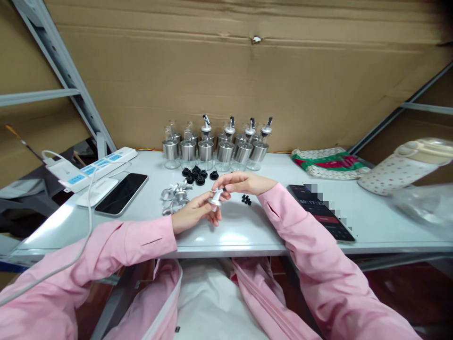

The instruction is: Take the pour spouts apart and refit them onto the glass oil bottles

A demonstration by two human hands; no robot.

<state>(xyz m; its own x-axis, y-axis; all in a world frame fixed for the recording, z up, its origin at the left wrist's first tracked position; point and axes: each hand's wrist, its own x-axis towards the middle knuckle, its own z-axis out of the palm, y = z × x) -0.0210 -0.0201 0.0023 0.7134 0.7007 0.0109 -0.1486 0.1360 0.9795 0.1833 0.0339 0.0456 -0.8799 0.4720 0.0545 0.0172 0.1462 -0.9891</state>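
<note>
My left hand (194, 211) is closed around a silver pourer spout (215, 199), held above the table with its wide round base downward. At the top of that spout my right hand (242, 182) pinches a small black piece (223, 190), which looks like a flip cap. The fingertips partly cover where the two parts meet. Loose silver spout parts (173, 197) lie in a pile just left of my hands. Behind them is a cluster of black ribbed stoppers (194, 175). More small black pieces (247, 199) sit to the right, beneath my right wrist.
Steel-clad glass bottles (206, 152) stand in rows at the back, several topped with pourers. On the left are a phone (122, 194), a power strip (95, 170) and a cable. A second phone (320, 212), a patterned cloth (329, 163) and a spotted bottle (396, 170) occupy the right.
</note>
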